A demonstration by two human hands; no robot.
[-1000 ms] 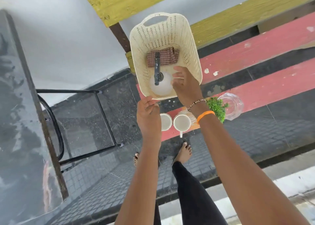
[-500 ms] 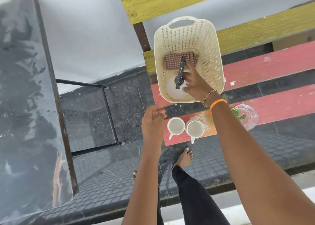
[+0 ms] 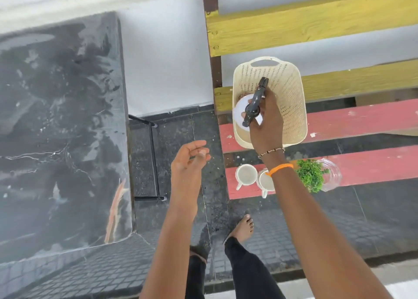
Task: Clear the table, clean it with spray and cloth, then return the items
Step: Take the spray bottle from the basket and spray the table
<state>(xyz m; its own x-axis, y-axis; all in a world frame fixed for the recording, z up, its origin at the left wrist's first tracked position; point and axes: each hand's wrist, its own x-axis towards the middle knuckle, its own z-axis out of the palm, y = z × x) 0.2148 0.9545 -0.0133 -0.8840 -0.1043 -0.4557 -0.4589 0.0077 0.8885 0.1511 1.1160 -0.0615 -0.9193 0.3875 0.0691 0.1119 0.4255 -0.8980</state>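
My right hand (image 3: 267, 126) reaches into the cream perforated basket (image 3: 291, 108) on the bench and is closed around the spray bottle (image 3: 254, 104), a white body with a dark grey trigger head. The bottle is raised inside the basket, and only a sliver of the checked cloth (image 3: 241, 96) shows behind it. My left hand (image 3: 190, 160) hangs free over the floor left of the bench, fingers loosely apart and holding nothing. The dark, wet-looking table (image 3: 61, 129) fills the left side.
Two white cups (image 3: 246, 174) stand on the red bench slat (image 3: 362, 122) near its left end. Beside them lie a green plant (image 3: 309, 174) and a clear glass vase (image 3: 331, 172). A black metal frame (image 3: 153, 153) stands between table and bench. My bare feet are on dark tiles.
My right hand has closed on the spray bottle and raised it in the basket. The left hand has drifted left and opened. The view has swung left, showing more of the table.
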